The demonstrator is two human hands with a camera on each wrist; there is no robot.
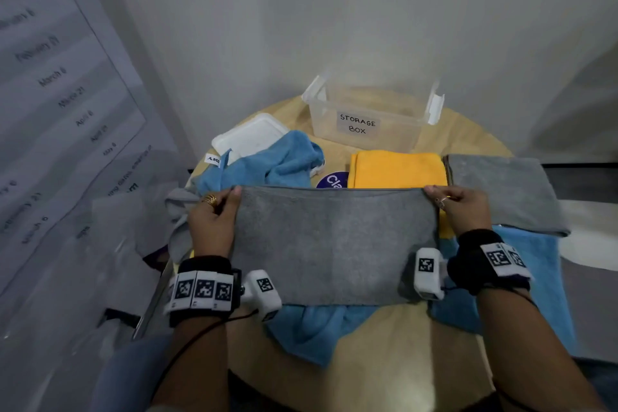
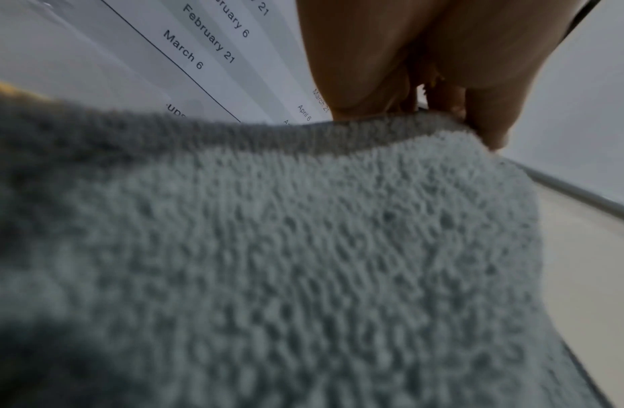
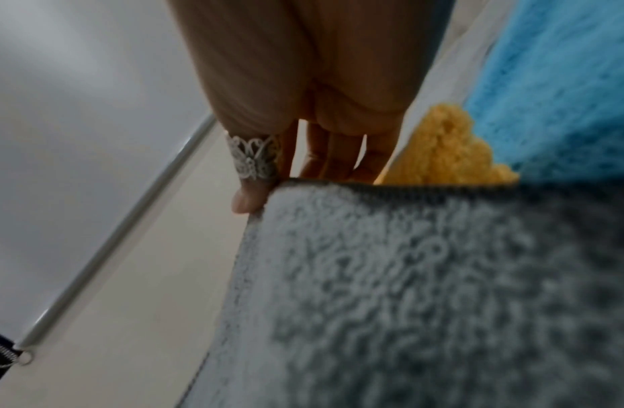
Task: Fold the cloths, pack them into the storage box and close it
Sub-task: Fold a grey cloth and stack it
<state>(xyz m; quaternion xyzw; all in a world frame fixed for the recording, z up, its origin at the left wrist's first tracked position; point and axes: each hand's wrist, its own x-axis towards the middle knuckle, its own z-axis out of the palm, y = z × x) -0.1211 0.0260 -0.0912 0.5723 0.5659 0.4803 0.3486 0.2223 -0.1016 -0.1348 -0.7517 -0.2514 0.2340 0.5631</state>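
Note:
A grey cloth (image 1: 334, 244) hangs stretched between my two hands above the round table (image 1: 384, 344). My left hand (image 1: 217, 214) pinches its upper left corner; my right hand (image 1: 458, 207) pinches its upper right corner. The wrist views show the same grey cloth (image 2: 303, 248) (image 3: 425, 289) close up, with my left hand (image 2: 477, 121) and my right hand (image 3: 258, 190) pinching its edge. Behind it stands the clear storage box (image 1: 371, 117), open. Its white lid (image 1: 250, 137) lies to the left. A folded yellow cloth (image 1: 398, 169) and a folded grey cloth (image 1: 505, 194) lie beyond the held one.
A crumpled blue cloth (image 1: 277, 160) lies by the lid, another blue cloth (image 1: 321, 328) under the held one, and a flat blue cloth (image 1: 521, 284) at the right. More grey fabric (image 1: 180, 214) hangs at the left edge. A printed sheet (image 1: 50, 94) covers the left wall.

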